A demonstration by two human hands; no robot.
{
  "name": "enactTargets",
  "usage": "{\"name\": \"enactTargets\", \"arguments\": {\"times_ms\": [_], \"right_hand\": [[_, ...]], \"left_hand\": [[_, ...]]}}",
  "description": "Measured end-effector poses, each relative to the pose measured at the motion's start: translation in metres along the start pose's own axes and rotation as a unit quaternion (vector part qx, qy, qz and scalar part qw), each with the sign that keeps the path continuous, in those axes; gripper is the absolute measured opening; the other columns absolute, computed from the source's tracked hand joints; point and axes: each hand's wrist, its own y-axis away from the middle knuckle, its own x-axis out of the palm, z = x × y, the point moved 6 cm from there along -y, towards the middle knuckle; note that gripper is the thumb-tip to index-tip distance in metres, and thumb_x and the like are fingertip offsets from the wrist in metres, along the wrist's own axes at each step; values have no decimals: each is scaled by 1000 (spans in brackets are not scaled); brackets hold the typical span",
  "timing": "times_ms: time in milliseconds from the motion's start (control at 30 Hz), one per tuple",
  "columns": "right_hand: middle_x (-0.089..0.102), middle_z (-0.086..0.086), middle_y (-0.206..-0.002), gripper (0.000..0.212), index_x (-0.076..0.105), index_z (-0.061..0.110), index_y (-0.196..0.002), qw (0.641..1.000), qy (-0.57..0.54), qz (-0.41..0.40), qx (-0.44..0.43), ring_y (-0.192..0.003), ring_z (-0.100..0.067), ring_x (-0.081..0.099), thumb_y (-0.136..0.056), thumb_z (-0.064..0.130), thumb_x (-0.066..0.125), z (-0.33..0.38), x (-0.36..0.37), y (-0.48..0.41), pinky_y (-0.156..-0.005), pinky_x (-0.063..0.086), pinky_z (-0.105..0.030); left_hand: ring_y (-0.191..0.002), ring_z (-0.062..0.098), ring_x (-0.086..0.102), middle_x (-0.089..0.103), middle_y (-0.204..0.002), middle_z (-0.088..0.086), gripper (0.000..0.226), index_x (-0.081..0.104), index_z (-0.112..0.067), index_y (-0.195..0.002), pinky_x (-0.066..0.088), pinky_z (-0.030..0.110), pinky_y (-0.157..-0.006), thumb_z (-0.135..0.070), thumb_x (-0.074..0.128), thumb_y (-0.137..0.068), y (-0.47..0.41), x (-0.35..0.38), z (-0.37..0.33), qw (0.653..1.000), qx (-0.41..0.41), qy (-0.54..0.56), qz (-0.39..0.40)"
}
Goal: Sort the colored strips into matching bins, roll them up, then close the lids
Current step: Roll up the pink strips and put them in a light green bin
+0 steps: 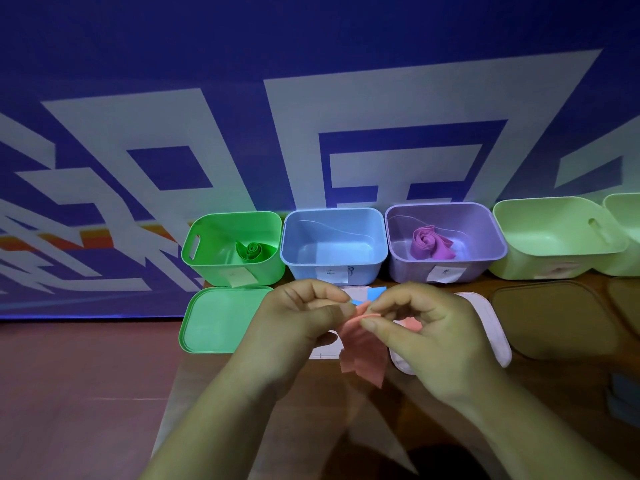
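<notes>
My left hand (304,317) and my right hand (419,334) meet over the table and pinch the top of a pink strip (363,358) that hangs down between them. A blue strip (375,293) pokes out just behind my fingertips; which hand holds it I cannot tell. Behind stand open bins: a green bin (207,261) with a rolled green strip (252,251), a blue bin (298,261) with nothing inside, and a purple bin (398,265) holding a rolled purple strip (429,242).
A pale green bin (554,258) and part of another stand at the right. Lids lie in front of the bins: a green lid (221,320), a white lid (491,323) and a dark lid (554,320). A blue patterned wall rises behind.
</notes>
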Motion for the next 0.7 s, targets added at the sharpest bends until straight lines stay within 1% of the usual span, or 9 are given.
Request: {"name": "enactTargets", "arguments": {"times_ms": [67,167,267,333,400,500,533,600,700], "right_hand": [[72,14,-78,12,72,36,-83,1000,16,-9,-15,-76,-13,68,-75,28,77,1,-2,0,-69,50,-18],[72,15,-80,11,71,34,-82,998,37,-28,-34,-79,-13,69,-74,28,78,1,-3,0,-72,51,-20],[66,16,-78,13,69,33,-76,994,73,-52,-60,-76,-9,65,-72,25,79,2,-5,0,-70,46,-12],[62,13,-78,15,68,31,-78,993,80,-61,-65,-75,-7,63,-71,23,79,0,-6,-1,-69,44,-10],[63,13,-82,19,67,31,-82,994,71,-61,-57,-78,-7,63,-70,23,80,-3,-6,-1,-71,44,-10],[69,15,-87,27,68,37,-86,996,67,-54,-11,-87,-10,65,-72,22,86,-12,-8,-1,-75,45,-10],[70,15,-87,28,69,38,-86,997,61,-52,4,-88,-11,65,-72,21,86,-16,-8,-1,-75,46,-11],[71,10,-83,26,70,36,-83,998,27,-41,31,-84,-14,67,-73,18,86,-22,-8,-2,-76,50,-21],[72,4,-79,28,71,33,-79,997,-35,-33,63,-76,-17,68,-72,11,85,-28,-7,-4,-75,56,-33]], "left_hand": [[-66,16,62,71,-72,5,9,72,-22,-72,48,36,-72,-20,76,-64,0,2,0,1000,1,-5,0],[-67,16,62,71,-72,5,8,73,-23,-71,49,35,-72,-21,76,-63,0,4,-1,1000,7,-16,1],[-66,15,61,70,-70,4,8,73,-24,-71,50,30,-68,-20,75,-64,-2,5,-1,1000,11,-18,5],[-66,15,60,70,-69,3,7,74,-23,-72,49,28,-65,-21,74,-65,-2,6,-1,999,18,-27,6],[-66,17,58,70,-69,4,7,74,-21,-73,48,28,-64,-21,74,-66,-3,6,-2,999,31,-41,8],[-67,19,58,72,-72,7,8,73,-18,-76,48,31,-65,-20,74,-69,-3,5,-2,998,45,-50,18],[-67,19,59,72,-73,7,8,73,-17,-78,48,31,-66,-20,73,-70,-4,5,-2,997,49,-51,23],[-70,20,61,74,-76,8,9,73,-15,-81,48,33,-69,-16,73,-73,-5,5,-2,997,57,-45,32],[-74,21,68,76,-81,10,20,71,-13,-88,53,30,-71,2,77,-78,-5,7,2,996,69,-32,53]]}}
